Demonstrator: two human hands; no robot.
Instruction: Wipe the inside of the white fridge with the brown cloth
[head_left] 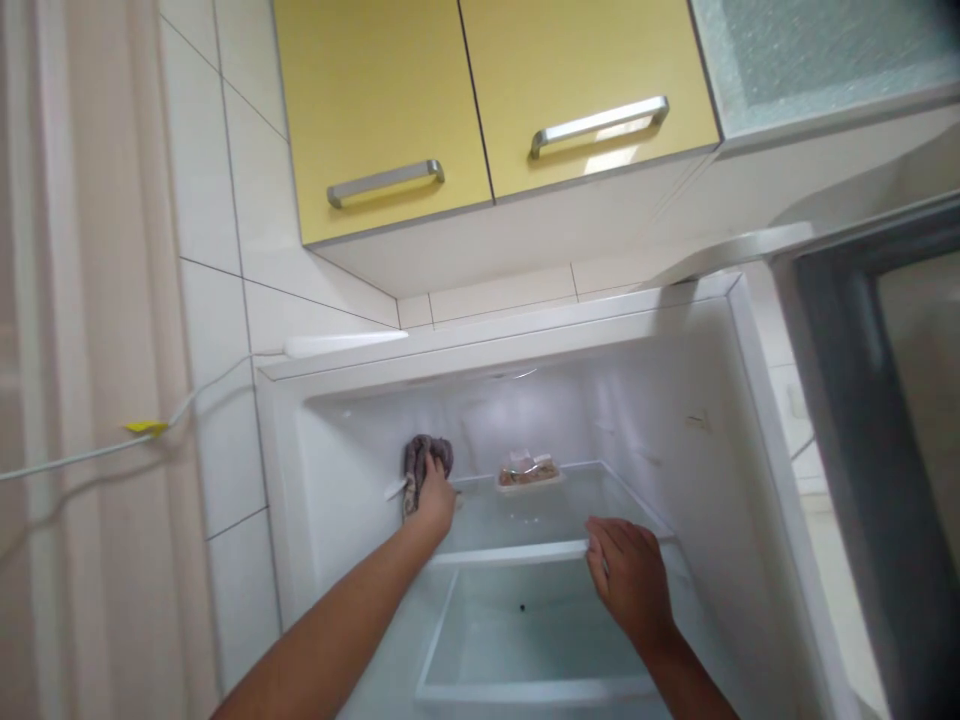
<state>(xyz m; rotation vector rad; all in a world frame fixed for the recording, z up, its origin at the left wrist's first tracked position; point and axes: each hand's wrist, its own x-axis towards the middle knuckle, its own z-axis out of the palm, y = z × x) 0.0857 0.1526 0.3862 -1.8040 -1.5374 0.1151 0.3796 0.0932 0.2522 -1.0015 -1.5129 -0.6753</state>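
Resting far inside the fridge (709,460), a tray (534,483) of food (525,472) is seen; left, a cloth (416,460) is gripped by the left hand (436,497), the shelf edge (517,553) by the right hand (631,575).

No text, label, brand or number can be read.

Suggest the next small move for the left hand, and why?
I'd probably slide the cloth a little rightward, stopping short of the small tray. The left hand already holds the cloth near the left inner wall, and the tray sits toward the back of the shelf, to its right.
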